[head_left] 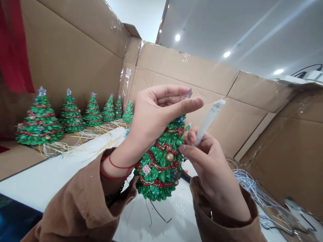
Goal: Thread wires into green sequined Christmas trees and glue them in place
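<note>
A glittery green Christmas tree figurine with red garlands and small ornaments stands upright in front of me. My left hand is closed at its top, thumb and fingers around a clear star. At the right side of the tree, my right hand is closed around a whitish, translucent stick that points up and to the right. Its thumb tip touches or nearly touches the branches. Thin dark wires show below the tree's base.
Several similar trees stand in a row at the left, with white and yellow wires at their bases. Cardboard walls surround the white table. Tangled wires lie at the right. A red cloth hangs at upper left.
</note>
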### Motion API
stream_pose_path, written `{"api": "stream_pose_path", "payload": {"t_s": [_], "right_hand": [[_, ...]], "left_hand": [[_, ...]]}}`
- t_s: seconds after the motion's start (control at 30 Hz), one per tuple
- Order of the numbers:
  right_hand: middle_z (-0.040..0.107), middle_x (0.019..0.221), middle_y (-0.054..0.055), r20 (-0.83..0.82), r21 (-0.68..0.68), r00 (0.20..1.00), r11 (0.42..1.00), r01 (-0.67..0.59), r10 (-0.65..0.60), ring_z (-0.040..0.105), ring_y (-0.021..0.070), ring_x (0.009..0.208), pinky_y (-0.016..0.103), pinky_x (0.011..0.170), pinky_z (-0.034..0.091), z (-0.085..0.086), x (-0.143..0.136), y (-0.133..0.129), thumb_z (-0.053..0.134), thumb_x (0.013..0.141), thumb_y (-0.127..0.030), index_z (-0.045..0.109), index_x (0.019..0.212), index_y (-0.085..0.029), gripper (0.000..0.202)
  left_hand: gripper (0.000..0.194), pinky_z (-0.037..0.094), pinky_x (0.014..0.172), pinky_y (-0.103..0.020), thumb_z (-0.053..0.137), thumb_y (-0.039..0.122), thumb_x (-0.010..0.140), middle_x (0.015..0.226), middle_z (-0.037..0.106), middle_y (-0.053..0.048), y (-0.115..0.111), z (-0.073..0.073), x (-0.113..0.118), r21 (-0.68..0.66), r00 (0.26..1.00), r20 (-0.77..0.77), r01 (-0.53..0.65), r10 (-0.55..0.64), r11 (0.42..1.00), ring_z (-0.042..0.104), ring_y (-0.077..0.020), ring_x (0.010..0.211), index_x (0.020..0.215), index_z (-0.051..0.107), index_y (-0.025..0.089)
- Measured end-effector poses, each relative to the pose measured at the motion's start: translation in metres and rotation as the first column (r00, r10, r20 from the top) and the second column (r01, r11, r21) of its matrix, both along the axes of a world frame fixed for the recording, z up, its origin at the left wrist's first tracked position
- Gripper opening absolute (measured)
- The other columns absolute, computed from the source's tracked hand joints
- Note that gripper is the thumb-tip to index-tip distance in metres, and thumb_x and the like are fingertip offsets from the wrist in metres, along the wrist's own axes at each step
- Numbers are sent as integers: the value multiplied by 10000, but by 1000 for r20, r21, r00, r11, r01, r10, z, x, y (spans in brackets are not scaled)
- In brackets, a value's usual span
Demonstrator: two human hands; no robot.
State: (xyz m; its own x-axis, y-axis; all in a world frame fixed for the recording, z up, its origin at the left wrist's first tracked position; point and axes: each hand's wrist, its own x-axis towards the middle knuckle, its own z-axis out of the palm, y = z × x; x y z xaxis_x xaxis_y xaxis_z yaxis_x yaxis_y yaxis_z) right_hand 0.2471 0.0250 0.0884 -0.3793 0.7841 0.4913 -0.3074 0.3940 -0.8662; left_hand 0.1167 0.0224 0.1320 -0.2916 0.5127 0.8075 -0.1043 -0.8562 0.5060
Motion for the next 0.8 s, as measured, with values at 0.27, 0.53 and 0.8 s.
{"api": "stream_pose_path", "payload": {"t_s": [0.27,0.53,0.8], "right_hand": [[370,595,-80,38,-114,997,992,-63,68,334,64,552,179,498,300,4,0,0,685,603,-112,392,649,-202,309],[389,628,-52,-99,13,995,1000,-18,19,420,91,597,217,576,423,10,7,3,638,734,-217,466,689,-204,178],[589,943,34,-309,462,951,874,152,-2,585,158,891,330,774,516,10,13,-6,376,954,-347,640,986,-242,286]], "left_hand": [[297,511,499,-175,811,374,547,703,700,5,-1,-3,1,-18,998,-57,-32,31,999,661,-120,632,744,709,176],[254,532,544,-193,813,316,563,679,681,6,2,-1,-3,-30,1000,3,1,-1,1000,688,-160,716,734,698,167],[148,543,569,-223,756,273,664,649,667,2,0,3,-4,-115,999,9,-33,35,993,690,-179,760,739,682,169]]}}
